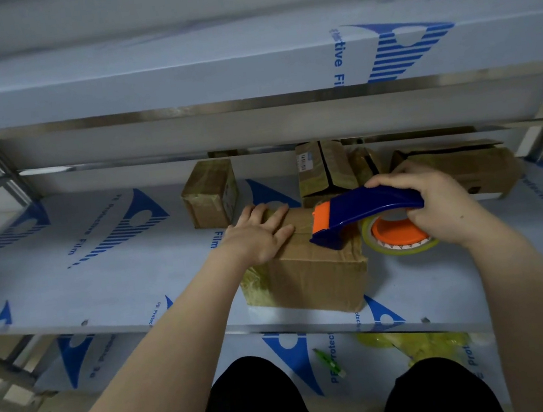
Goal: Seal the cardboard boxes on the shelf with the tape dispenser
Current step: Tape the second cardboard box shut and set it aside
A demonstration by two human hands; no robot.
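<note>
- Two hands work one brown cardboard box (pixel 309 270) at the front of the film-covered metal shelf (pixel 98 263).
- Left hand (pixel 260 235) lies flat, fingers straight, pressing the box top.
- Right hand (pixel 442 204) grips the blue-and-orange tape dispenser (pixel 367 207). Its nose is on the top's right part, and its long axis points left toward the other hand.

The right hand (pixel 442 204) hides part of the tape roll (pixel 407 249); the label (pixel 304 161) on a rear box (pixel 328 177) is unreadable.

Looks like a stockroom or packing area to me: stainless steel rack shelves (pixel 249 103) wrapped in white blue-printed protective film (pixel 65 278), brown taped cardboard boxes (pixel 209 198) sitting on 1 of them.
</note>
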